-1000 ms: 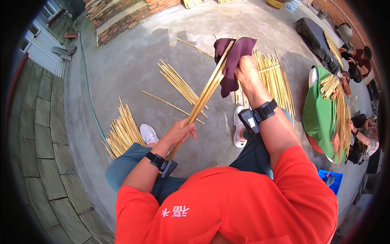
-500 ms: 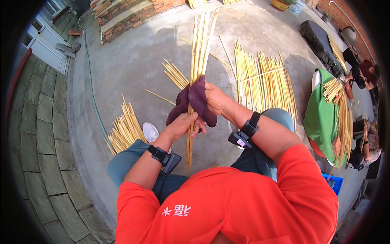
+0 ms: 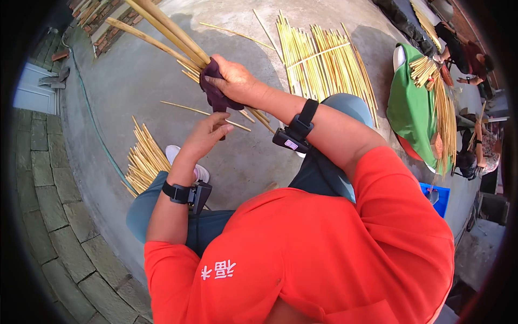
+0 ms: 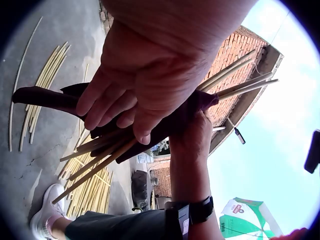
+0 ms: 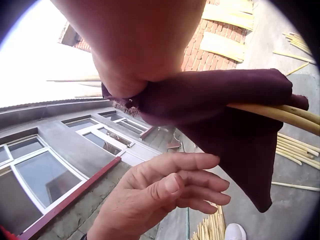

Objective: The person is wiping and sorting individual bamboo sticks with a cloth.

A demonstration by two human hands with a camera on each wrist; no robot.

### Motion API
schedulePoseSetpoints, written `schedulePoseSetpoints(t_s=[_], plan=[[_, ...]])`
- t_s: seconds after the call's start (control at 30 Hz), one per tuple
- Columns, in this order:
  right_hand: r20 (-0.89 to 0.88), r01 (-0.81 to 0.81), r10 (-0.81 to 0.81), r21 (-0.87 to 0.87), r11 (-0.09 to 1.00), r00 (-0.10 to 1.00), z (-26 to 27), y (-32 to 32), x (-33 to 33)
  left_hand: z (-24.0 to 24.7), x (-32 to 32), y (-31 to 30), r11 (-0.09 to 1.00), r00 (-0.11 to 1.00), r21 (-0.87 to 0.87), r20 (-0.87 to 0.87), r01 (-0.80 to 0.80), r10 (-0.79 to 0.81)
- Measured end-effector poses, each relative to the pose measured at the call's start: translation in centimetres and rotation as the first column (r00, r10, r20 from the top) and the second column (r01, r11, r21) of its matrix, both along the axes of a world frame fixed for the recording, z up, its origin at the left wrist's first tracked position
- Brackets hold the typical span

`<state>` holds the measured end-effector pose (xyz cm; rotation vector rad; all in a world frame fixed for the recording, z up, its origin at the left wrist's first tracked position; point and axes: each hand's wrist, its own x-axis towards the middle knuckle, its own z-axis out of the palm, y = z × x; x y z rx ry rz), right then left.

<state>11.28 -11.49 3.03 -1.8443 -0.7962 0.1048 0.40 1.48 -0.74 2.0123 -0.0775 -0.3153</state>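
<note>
We look down on a concrete floor (image 3: 151, 75), where a wide row of loose sticks (image 3: 324, 54) lies ahead and a smaller pile (image 3: 143, 159) lies beside the white shoe (image 3: 174, 153). A green cover (image 3: 410, 113) sits to the right, with more sticks across it. Raised above the floor, a bundle of bamboo sticks (image 3: 162, 27) slants up to the left. We see a dark cloth (image 3: 215, 92) wrapped round it. The right hand (image 3: 236, 81) has its fingers clamped on that cloth, with the sticks inside. The left hand (image 3: 208, 135) hangs just below, fingers apart and loosely bent, holding nothing. Whether they brush the cloth's hanging end we cannot tell.
</note>
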Motion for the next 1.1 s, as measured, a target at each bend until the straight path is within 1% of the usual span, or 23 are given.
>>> schedulePoseSetpoints(t_s=[0.03, 0.07, 0.1, 0.13, 0.17, 0.2, 0.23, 0.27, 0.33, 0.37, 0.4, 0.43, 0.47, 0.5, 0.63, 0.7, 0.73, 0.8, 0.93, 0.97, 1.0, 1.07, 1.1], plan=[[0.141, 0.034, -0.026, -0.051, 0.998, 0.990, 0.1, 0.0, 0.2, 0.5, -0.4, -0.1, 0.998, 0.998, -0.051, 0.048, -0.033, 0.035], [0.283, 0.067, -0.038, -0.092, 0.993, 0.958, 0.1, -0.1, 0.3, 1.4, -0.8, -0.5, 0.998, 0.999, -0.054, 0.046, -0.024, 0.026], [0.398, 0.038, 0.007, -0.105, 0.994, 0.917, 0.0, -0.3, 0.5, 2.8, -1.4, -0.8, 0.996, 0.973, 0.025, 0.217, -0.084, 0.077], [0.397, 0.039, 0.005, -0.104, 0.994, 0.918, -0.5, -0.4, 0.7, 3.9, -1.7, -1.0, 0.983, 0.916, 0.092, 0.384, -0.158, 0.111], [0.543, 0.036, 0.073, -0.187, 0.982, 0.837, -1.1, -0.4, 0.9, 4.6, -1.6, -1.2, 0.983, 0.918, 0.094, 0.381, -0.157, 0.110], [0.665, 0.045, 0.153, -0.270, 0.962, 0.731, -1.6, -0.5, 0.8, 5.2, -1.6, -1.4, 0.960, 0.752, 0.165, 0.656, -0.226, 0.064], [0.745, 0.064, 0.164, -0.267, 0.962, 0.646, -2.2, -0.4, 0.6, 5.7, -1.5, -1.5, 0.926, 0.513, 0.208, 0.858, -0.316, -0.017], [0.745, 0.053, 0.171, -0.266, 0.962, 0.644, -2.6, -0.4, 0.5, 6.4, -1.4, -1.4, 0.922, 0.514, 0.208, 0.858, -0.327, -0.012], [0.719, -0.011, 0.282, -0.357, 0.934, 0.635, -2.7, -0.4, -0.1, 7.6, -1.1, -1.0, 0.750, 0.491, 0.431, 0.856, -0.502, -0.164], [0.715, -0.032, 0.294, -0.355, 0.934, 0.635, -2.7, -0.4, -0.3, 7.8, -0.9, -0.9, 0.672, 0.568, 0.518, 0.805, -0.529, -0.173], [0.718, -0.048, 0.300, -0.349, 0.936, 0.628, -2.5, -0.3, -0.6, 7.4, -0.9, -0.2, 0.659, 0.569, 0.521, 0.805, -0.542, -0.168], [0.693, -0.031, 0.355, -0.433, 0.901, 0.627, -2.3, -0.4, -1.0, 6.4, -0.8, 0.6, 0.606, 0.769, 0.677, 0.619, -0.419, -0.161], [0.663, -0.011, 0.407, -0.516, 0.857, 0.629, -2.1, -0.5, -1.3, 5.3, -0.7, 1.4, 0.560, 0.912, 0.789, 0.388, -0.254, -0.134], [0.686, -0.011, 0.443, -0.536, 0.844, 0.577, -2.0, -0.5, -1.6, 4.5, -0.3, 1.7, 0.577, 0.949, 0.781, 0.314, -0.239, -0.032], [0.701, -0.028, 0.435, -0.511, 0.859, 0.565, -2.3, -0.3, -1.1, 3.9, 0.0, 2.6, 0.558, 0.960, 0.805, 0.275, -0.201, -0.051], [0.677, -0.057, 0.441, -0.509, 0.859, 0.589, -1.5, -0.4, -0.9, 5.0, -0.3, 3.2, 0.545, 0.934, 0.798, 0.350, -0.259, -0.070], [0.681, -0.060, 0.443, -0.508, 0.859, 0.583, -1.3, -0.4, -0.5, 5.6, -0.6, 3.6, 0.542, 0.933, 0.797, 0.355, -0.267, -0.064], [0.621, -0.076, 0.424, -0.506, 0.859, 0.660, -0.8, -0.4, 0.4, 7.0, -1.5, 4.9, 0.438, 0.901, 0.836, 0.418, -0.331, -0.118], [0.622, -0.078, 0.382, -0.458, 0.886, 0.684, 0.1, -1.1, 1.9, 10.1, -4.1, 7.5, 0.376, 0.891, 0.841, 0.448, -0.390, -0.078], [0.619, -0.085, 0.370, -0.438, 0.895, 0.693, 0.3, -1.3, 2.0, 11.2, -4.9, 8.3, 0.356, 0.888, 0.849, 0.450, -0.391, -0.097], [0.612, -0.107, 0.368, -0.419, 0.902, 0.700, 0.8, -1.4, 2.1, 12.4, -5.6, 9.2, 0.321, 0.894, 0.853, 0.447, -0.411, -0.042], [0.573, -0.083, 0.364, -0.456, 0.886, 0.734, 1.4, -1.3, 2.2, 14.9, -7.5, 11.2, 0.235, 0.921, 0.906, 0.379, -0.351, -0.089], [0.560, -0.083, 0.357, -0.454, 0.887, 0.747, 2.0, -1.3, 1.8, 16.3, -8.7, 12.0, 0.201, 0.927, 0.910, 0.374, -0.362, -0.024]])
